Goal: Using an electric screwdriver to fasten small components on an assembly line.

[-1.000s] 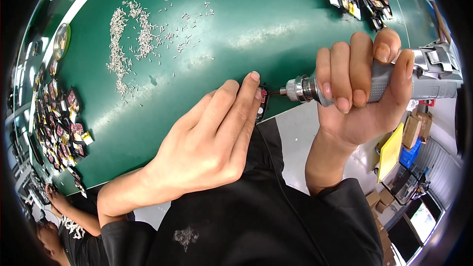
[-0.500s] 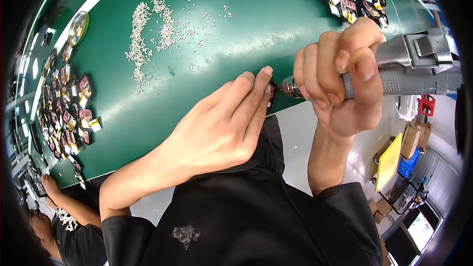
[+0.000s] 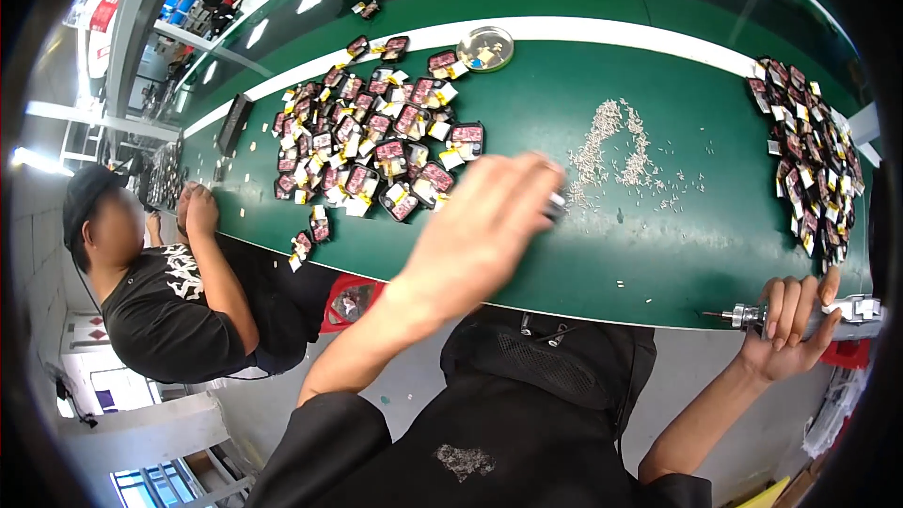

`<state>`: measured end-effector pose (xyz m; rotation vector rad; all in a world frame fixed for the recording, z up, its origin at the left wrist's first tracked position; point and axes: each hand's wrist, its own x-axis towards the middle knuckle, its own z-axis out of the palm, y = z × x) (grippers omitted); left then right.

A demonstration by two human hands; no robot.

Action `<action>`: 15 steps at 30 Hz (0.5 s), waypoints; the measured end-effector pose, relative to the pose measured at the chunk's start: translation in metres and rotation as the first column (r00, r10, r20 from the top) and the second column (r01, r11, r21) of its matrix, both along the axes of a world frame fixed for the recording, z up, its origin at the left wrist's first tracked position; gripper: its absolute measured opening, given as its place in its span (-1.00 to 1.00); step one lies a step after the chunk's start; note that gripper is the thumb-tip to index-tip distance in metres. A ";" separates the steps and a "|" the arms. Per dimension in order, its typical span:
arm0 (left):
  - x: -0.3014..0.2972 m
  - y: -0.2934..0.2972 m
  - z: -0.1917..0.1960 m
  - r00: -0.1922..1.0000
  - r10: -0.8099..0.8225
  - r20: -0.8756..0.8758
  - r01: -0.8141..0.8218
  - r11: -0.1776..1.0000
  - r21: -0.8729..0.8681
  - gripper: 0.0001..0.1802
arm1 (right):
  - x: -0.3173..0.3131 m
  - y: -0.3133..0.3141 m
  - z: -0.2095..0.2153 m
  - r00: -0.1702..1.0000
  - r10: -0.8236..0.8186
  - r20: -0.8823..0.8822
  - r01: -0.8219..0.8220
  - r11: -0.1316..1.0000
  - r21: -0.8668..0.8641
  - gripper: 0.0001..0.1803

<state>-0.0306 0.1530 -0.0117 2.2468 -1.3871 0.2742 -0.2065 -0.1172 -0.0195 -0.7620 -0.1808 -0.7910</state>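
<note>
My left hand (image 3: 480, 235), slightly blurred, is above the table between the left pile of small black parts (image 3: 376, 127) and a scatter of small pale screws (image 3: 602, 141). Its fingers are closed on a small black part (image 3: 555, 206), mostly hidden by the hand. The piled parts have dark red faces and white and yellow tabs. At the table's near edge on the right, my right hand (image 3: 790, 320) is wrapped round a grey power screwdriver (image 3: 748, 316). Its bit points left and touches nothing.
A second pile of black parts (image 3: 814, 155) lies at the table's right. Behind the left pile stands a round dish (image 3: 485, 49) with small bits inside. On the left, a co-worker (image 3: 179, 301) sits at the green table (image 3: 527, 287), near a red stool (image 3: 350, 301).
The view has swung left. My left hand has moved from the near edge over the table, with the black part. The screwdriver's bit has come off the part and moved away right.
</note>
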 end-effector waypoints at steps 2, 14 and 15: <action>0.037 0.048 0.007 0.913 0.347 0.217 -0.357 0.934 0.007 -0.45 | 0.003 0.005 -0.017 0.997 0.015 -0.070 -0.009 0.997 0.080 -0.80; 0.024 -0.005 -0.019 0.994 0.096 0.054 -0.096 0.995 -0.006 -0.75 | 0.025 0.037 -0.038 0.988 0.071 -0.135 -0.032 0.961 0.274 -0.82; 0.029 -0.015 -0.024 0.993 0.102 0.063 -0.102 0.995 -0.008 -0.76 | 0.024 0.037 -0.038 0.987 0.073 -0.141 -0.029 0.958 0.287 -0.82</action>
